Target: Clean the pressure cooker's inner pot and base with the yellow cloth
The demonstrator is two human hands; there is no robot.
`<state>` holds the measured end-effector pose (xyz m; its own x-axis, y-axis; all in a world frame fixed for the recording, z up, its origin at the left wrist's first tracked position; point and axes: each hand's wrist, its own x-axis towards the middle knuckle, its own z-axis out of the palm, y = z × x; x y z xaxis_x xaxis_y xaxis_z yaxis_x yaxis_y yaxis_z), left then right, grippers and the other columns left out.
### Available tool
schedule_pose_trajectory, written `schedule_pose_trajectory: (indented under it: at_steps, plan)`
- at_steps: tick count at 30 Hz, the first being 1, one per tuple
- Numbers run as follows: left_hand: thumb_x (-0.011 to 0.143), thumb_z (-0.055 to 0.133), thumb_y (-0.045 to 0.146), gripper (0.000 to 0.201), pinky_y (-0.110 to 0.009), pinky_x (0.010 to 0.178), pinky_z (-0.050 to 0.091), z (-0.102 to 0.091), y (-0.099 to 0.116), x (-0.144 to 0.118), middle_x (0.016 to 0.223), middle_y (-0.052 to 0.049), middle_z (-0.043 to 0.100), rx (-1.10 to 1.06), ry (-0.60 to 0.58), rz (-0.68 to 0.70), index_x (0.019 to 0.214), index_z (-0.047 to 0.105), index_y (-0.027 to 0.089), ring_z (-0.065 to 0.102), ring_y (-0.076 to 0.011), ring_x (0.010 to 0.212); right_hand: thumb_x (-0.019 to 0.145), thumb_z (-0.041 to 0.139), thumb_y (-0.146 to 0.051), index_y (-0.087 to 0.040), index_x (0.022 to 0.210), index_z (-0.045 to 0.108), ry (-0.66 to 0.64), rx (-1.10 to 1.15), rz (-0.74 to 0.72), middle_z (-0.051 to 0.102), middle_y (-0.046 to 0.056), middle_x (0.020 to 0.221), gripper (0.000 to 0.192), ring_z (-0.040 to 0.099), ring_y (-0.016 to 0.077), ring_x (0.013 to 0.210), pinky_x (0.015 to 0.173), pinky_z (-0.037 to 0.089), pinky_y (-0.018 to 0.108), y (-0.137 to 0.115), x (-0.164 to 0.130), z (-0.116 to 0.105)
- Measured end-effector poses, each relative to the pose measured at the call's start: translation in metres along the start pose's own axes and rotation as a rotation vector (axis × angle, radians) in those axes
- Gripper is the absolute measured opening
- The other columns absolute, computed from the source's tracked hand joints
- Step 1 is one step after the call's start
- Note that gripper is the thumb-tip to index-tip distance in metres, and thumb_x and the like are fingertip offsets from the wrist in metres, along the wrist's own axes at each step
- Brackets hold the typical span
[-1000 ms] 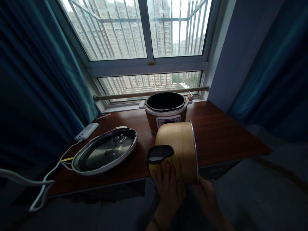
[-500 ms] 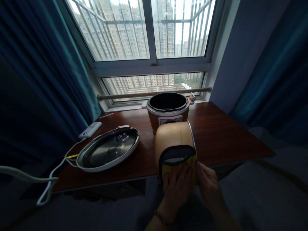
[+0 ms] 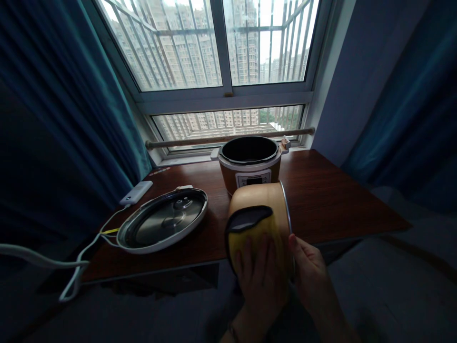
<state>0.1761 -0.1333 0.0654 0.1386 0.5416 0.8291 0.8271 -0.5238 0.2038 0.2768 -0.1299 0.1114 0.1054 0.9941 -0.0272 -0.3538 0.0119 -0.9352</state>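
Note:
I hold a tan inner pot [image 3: 262, 200] on its side in front of the table edge, its metal rim facing right. My right hand [image 3: 310, 274] grips that rim from below. My left hand [image 3: 262, 278] presses a yellow cloth with a dark edge [image 3: 250, 226] flat against the pot's outer wall. Behind the pot, the cooker base [image 3: 250, 166] stands open with a dark cavity. Its lid [image 3: 162, 224] lies upside down on the table to the left.
The dark wooden table [image 3: 332, 200] runs under a window with bars. A white power bank [image 3: 136, 192] and white and yellow cables [image 3: 89, 247] lie at the left end. Blue curtains hang on both sides.
My left hand slid the cloth across the pot's wall from its left side to the right, then back toward the middle. My right hand came up to the rim.

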Motion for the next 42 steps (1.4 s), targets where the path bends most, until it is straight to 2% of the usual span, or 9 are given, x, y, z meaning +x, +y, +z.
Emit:
schedule_pose_trajectory:
  at_steps: [5,11,16,19,24,31,36,39,42]
  plan:
    - [0.084,0.040,0.016,0.049,-0.044,0.110,0.012,0.007,0.017,0.011,0.122,-0.008,0.058,0.011,0.038,0.032,0.133,0.042,0.016,0.023,-0.0237,0.135,0.080,0.056,-0.047,-0.017,0.081,0.065,-0.077,0.182,0.089,0.065,0.003,0.073,0.030,0.057,0.0145,0.065,0.053,0.042,0.022,-0.013,0.006,0.004]
    - [0.084,0.041,0.016,0.051,-0.049,0.109,0.015,0.005,-0.024,0.014,0.128,-0.010,0.053,0.035,0.042,0.047,0.135,0.039,0.016,0.024,-0.0263,0.134,0.076,0.063,-0.043,-0.017,0.080,0.065,-0.040,0.150,0.075,0.063,0.000,0.063,0.026,0.056,0.0135,0.057,0.050,0.041,0.022,-0.012,0.008,-0.001]
    - [0.086,0.032,0.013,0.052,-0.056,0.104,0.024,0.006,-0.049,0.006,0.140,-0.015,0.037,-0.106,0.096,-0.137,0.139,0.029,0.013,0.023,-0.0297,0.134,0.075,0.062,-0.046,-0.018,0.088,0.066,-0.049,0.221,0.136,0.068,0.003,0.075,0.032,0.063,0.0186,0.068,0.058,0.048,0.028,-0.024,0.011,0.008]
    - [0.086,0.032,0.011,0.054,-0.057,0.104,0.021,0.008,-0.042,0.004,0.142,-0.014,0.033,-0.101,0.106,-0.142,0.139,0.027,0.013,0.020,-0.0304,0.135,0.073,0.064,-0.045,-0.016,0.090,0.066,-0.050,0.252,0.159,0.069,0.005,0.076,0.034,0.064,0.0199,0.070,0.060,0.049,0.029,-0.033,0.017,0.015]
    - [0.083,0.041,0.014,0.046,-0.050,0.109,0.009,0.013,-0.008,-0.004,0.126,-0.011,0.055,-0.035,0.043,0.051,0.128,0.047,0.014,0.017,-0.0286,0.136,0.074,0.063,-0.047,-0.013,0.092,0.066,-0.130,0.229,0.163,0.069,0.007,0.078,0.039,0.064,0.0193,0.069,0.060,0.050,0.028,-0.040,0.032,0.020]
    - [0.083,0.044,0.020,0.037,-0.045,0.110,0.009,0.022,-0.004,-0.008,0.113,-0.007,0.064,-0.053,0.094,0.052,0.117,0.059,0.019,0.022,-0.0240,0.135,0.079,0.057,-0.048,-0.017,0.105,0.062,-0.116,-0.060,-0.035,0.067,0.006,0.083,0.041,0.061,0.0192,0.079,0.070,0.048,0.029,-0.014,0.015,-0.009]
    - [0.084,0.046,0.024,0.039,-0.043,0.110,0.009,0.018,-0.004,-0.001,0.111,-0.007,0.065,-0.055,0.083,0.023,0.121,0.055,0.019,0.022,-0.0223,0.135,0.083,0.048,-0.049,-0.014,0.073,0.064,-0.051,-0.389,-0.156,0.054,0.001,0.058,0.040,0.049,0.0126,0.056,0.053,0.040,0.022,0.020,-0.009,-0.022]
    - [0.083,0.049,0.025,0.040,-0.045,0.110,0.009,0.021,-0.005,-0.009,0.114,-0.007,0.064,-0.028,0.049,0.026,0.122,0.055,0.021,0.023,-0.0235,0.135,0.083,0.047,-0.052,-0.014,0.058,0.054,0.052,-0.339,-0.157,0.044,-0.002,0.051,0.046,0.039,0.0086,0.049,0.045,0.032,0.019,0.028,-0.011,-0.019]
    - [0.080,0.051,0.025,0.040,-0.047,0.110,0.009,0.029,-0.009,-0.030,0.115,-0.006,0.063,-0.007,0.033,0.069,0.120,0.057,0.025,0.023,-0.0252,0.134,0.082,0.050,-0.050,-0.015,0.062,0.055,0.091,-0.152,-0.073,0.046,-0.002,0.054,0.042,0.041,0.0088,0.051,0.045,0.032,0.018,0.021,-0.003,-0.015]
